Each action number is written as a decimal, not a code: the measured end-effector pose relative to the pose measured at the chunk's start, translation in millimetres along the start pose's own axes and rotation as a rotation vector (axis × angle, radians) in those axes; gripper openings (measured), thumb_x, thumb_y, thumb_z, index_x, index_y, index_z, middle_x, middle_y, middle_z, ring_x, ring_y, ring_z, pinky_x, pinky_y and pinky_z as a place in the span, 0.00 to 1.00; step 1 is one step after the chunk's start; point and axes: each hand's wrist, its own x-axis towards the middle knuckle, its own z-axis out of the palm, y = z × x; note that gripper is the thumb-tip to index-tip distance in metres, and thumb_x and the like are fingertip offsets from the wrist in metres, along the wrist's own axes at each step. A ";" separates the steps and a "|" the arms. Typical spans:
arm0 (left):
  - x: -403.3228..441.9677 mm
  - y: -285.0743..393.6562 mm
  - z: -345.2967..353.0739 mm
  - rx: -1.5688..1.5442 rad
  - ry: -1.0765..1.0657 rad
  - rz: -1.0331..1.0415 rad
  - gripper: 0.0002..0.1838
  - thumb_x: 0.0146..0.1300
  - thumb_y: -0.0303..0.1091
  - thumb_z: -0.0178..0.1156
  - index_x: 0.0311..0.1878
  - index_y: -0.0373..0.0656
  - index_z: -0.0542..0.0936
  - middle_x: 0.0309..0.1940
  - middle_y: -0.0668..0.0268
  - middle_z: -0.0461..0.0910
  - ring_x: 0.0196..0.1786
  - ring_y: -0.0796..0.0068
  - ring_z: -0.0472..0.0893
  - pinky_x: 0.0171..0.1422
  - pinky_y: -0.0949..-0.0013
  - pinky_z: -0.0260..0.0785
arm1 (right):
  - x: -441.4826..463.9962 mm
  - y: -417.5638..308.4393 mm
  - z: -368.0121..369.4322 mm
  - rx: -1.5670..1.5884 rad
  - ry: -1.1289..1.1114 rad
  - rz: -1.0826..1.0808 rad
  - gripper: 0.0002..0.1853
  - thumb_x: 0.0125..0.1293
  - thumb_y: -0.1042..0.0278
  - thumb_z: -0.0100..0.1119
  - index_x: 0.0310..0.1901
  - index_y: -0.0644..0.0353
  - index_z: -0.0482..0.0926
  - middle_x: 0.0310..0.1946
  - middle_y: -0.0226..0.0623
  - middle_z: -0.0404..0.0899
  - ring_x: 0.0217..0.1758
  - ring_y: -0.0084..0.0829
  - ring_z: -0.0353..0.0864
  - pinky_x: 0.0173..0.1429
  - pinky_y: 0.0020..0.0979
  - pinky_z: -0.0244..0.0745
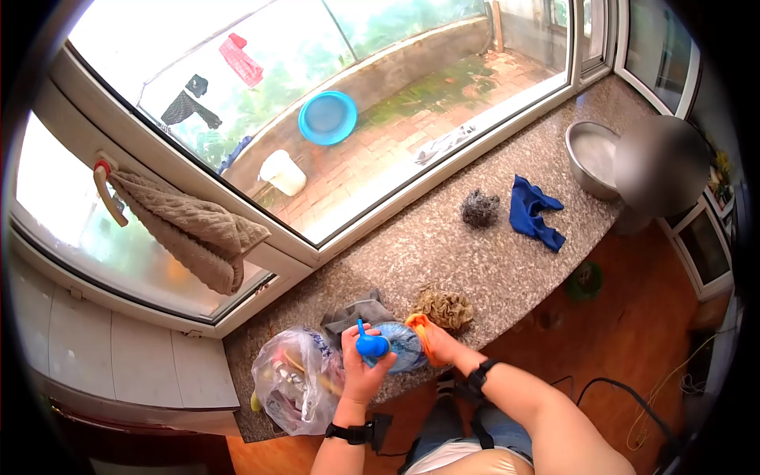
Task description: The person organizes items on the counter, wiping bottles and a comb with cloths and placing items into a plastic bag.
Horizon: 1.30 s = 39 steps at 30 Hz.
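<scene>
My left hand (366,370) is closed around the top of a clear bluish plastic bottle (404,345) with a bright blue cap or spout (371,343). My right hand (445,348) presses an orange cloth (421,326) against the bottle's right side, its fingers partly hidden by the cloth. Just left of my left hand sits a see-through plastic bag (297,380) full of mixed items. A grey cloth (356,310) lies behind the bottle. Beside the orange cloth is a crumpled brownish, net-like bundle (445,307).
A speckled stone counter (412,261) runs below a window. Farther along it lie a dark wiry scrubber (480,209), a blue cloth (535,214) and a metal basin (590,158) near a blurred round shape. A beige towel (190,229) hangs from the window handle. Cables (633,396) lie on the floor.
</scene>
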 end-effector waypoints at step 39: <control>-39.4 33.5 16.6 0.242 0.266 -0.139 0.24 0.51 0.29 0.70 0.51 0.38 0.72 0.48 0.62 0.69 0.52 0.67 0.71 0.61 0.64 0.65 | 61.9 -115.0 -6.0 0.132 -0.259 -0.024 0.16 0.62 0.69 0.57 0.52 0.56 0.81 0.47 0.40 0.82 0.50 0.39 0.82 0.56 0.35 0.76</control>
